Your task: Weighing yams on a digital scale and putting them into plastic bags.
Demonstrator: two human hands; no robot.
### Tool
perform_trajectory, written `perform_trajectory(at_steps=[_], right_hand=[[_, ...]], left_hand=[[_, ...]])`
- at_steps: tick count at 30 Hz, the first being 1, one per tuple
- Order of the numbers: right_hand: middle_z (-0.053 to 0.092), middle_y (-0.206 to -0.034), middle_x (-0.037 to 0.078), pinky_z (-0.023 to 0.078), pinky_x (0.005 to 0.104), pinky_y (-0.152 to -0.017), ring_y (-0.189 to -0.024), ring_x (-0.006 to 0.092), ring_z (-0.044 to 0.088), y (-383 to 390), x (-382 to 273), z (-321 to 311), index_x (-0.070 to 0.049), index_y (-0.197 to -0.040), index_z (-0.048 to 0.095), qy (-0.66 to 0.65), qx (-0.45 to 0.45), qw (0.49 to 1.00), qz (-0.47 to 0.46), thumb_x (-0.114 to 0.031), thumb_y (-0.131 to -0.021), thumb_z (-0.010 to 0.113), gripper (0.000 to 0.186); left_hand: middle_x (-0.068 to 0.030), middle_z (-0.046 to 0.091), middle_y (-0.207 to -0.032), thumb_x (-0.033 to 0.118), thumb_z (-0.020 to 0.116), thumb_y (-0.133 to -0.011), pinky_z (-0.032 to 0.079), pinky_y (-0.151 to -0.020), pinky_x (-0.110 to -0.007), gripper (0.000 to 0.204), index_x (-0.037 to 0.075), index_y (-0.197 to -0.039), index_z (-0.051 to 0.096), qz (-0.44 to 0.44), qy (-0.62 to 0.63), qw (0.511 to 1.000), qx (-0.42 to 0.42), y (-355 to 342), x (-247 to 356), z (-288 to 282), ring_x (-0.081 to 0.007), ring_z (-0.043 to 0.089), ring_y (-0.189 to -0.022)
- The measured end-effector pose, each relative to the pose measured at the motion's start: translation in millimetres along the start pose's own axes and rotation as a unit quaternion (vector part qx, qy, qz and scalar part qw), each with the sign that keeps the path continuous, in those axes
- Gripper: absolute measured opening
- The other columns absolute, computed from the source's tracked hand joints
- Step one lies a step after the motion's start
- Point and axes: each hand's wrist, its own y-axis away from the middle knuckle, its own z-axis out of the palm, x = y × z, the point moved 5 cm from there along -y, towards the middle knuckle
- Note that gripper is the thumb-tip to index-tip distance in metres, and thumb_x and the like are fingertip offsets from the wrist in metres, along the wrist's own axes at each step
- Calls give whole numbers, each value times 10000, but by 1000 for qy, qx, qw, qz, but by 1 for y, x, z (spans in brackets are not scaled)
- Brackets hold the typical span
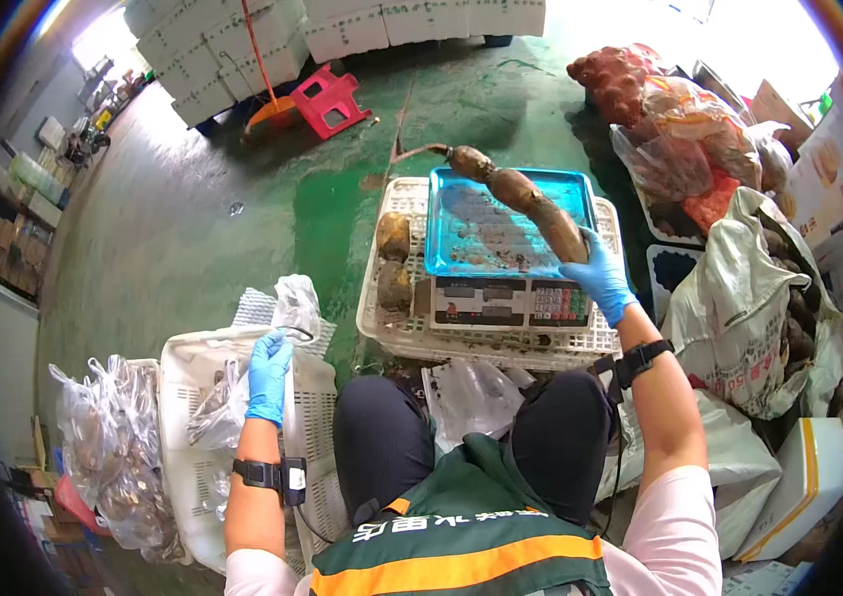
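Observation:
In my right hand [600, 278], gloved in blue, is the near end of a long, muddy lotus root [533, 204]. The root has several segments and slants away to the far left, ending in a thin stalk. It is over the blue tray [580, 184] of a digital scale [481, 301]. My left hand [269, 377], also gloved, is closed at the far rim of a white plastic basket [179, 397]. A thin dark curved thing [298, 330] shows by its fingertips; its kind is unclear. Two short brown root pieces [394, 260] lie left of the scale.
The scale stands on an upturned white crate [374, 308]. Bagged roots [113, 447] stand at far left. A woven sack [729, 298] of roots and a red net bag [612, 84] line the right. A pink stool [330, 102] lies near white foam boxes [228, 60].

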Motion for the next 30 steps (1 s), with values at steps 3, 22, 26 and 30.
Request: perform_trajectory(at_steps=[3, 22, 26, 30], right_hand=[[524, -1188, 220, 422, 379, -906, -1076, 343, 534, 1, -12, 18, -21, -1291, 378, 102, 25, 991, 78, -246, -667, 706, 740], [570, -1064, 38, 422, 192, -726, -830, 58, 493, 208, 74, -86, -89, -1302, 435, -145, 179, 963, 139, 33, -812, 529, 514], [560, -1058, 40, 421, 200, -751, -882, 76, 506, 265, 73, -92, -59, -1271, 463, -142, 224, 945, 189, 39, -824, 504, 460], [552, -1042, 55, 430, 220, -775, -910, 100, 510, 298, 88, -97, -25, -1254, 471, -203, 266, 920, 204, 43, -827, 499, 434]], left_hand=[[1, 577, -1019, 92, 611, -832, 437, -739, -210, 279, 63, -1103, 553, 23, -13, 1000, -13, -32, 18, -8, -85, 535, -878], [-104, 497, -1220, 300, 727, -737, 402, -876, -344, 700, 16, -1272, 376, 14, -166, 980, -110, -116, 2, 158, -210, 508, -1057], [-190, 550, -1153, 318, 783, -657, 423, -901, -335, 843, -94, -1256, 356, 48, -228, 960, -155, -105, 16, 214, -254, 537, -1054], [-135, 629, -955, 357, 754, -650, 502, -728, -332, 619, -57, -1063, 550, 0, -254, 961, -107, -145, -19, 200, -227, 623, -839]])
